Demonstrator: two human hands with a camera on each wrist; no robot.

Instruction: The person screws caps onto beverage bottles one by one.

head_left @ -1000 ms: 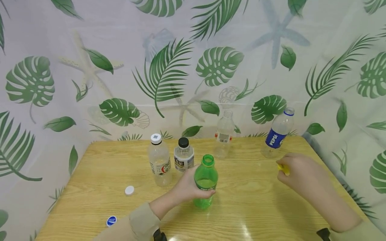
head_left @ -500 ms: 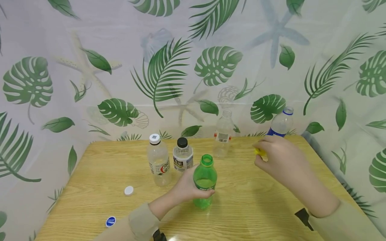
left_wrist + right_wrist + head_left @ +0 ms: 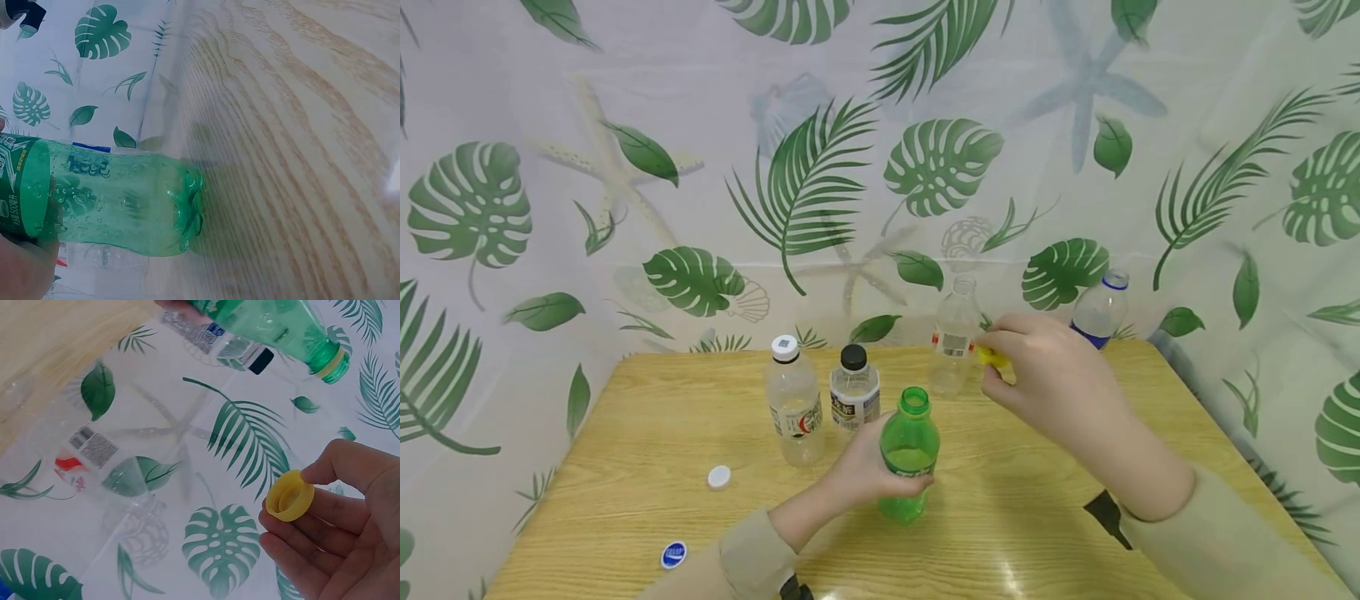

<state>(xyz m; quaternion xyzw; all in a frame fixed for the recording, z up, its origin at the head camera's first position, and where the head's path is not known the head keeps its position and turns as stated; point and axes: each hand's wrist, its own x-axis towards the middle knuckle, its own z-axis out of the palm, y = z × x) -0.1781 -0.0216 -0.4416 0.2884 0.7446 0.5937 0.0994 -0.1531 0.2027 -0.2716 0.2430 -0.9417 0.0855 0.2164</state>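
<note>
My left hand (image 3: 867, 465) grips a green plastic bottle (image 3: 912, 442) around its label. The bottle stands upright on the table with its mouth uncapped; a yellow ring circles its neck (image 3: 335, 361) in the right wrist view. Between thumb and fingers, my right hand (image 3: 1048, 371) pinches a yellow bottle cap (image 3: 290, 496), hollow side showing in the right wrist view. That hand hovers above the table, to the right of the green bottle and apart from it. In the left wrist view the green bottle's base (image 3: 187, 209) meets the wood.
Behind stand a white-capped clear bottle (image 3: 795, 408), a black-capped bottle (image 3: 855, 387), a capless clear bottle (image 3: 953, 342) and a blue-labelled bottle (image 3: 1101, 308), partly hidden by my right hand. A white cap (image 3: 718, 477) and a blue cap (image 3: 673, 555) lie at left on the table (image 3: 647, 417).
My right hand has moved left with the yellow cap, from near the blue-labelled bottle toward the green one. My left hand and the green bottle have stayed in place.
</note>
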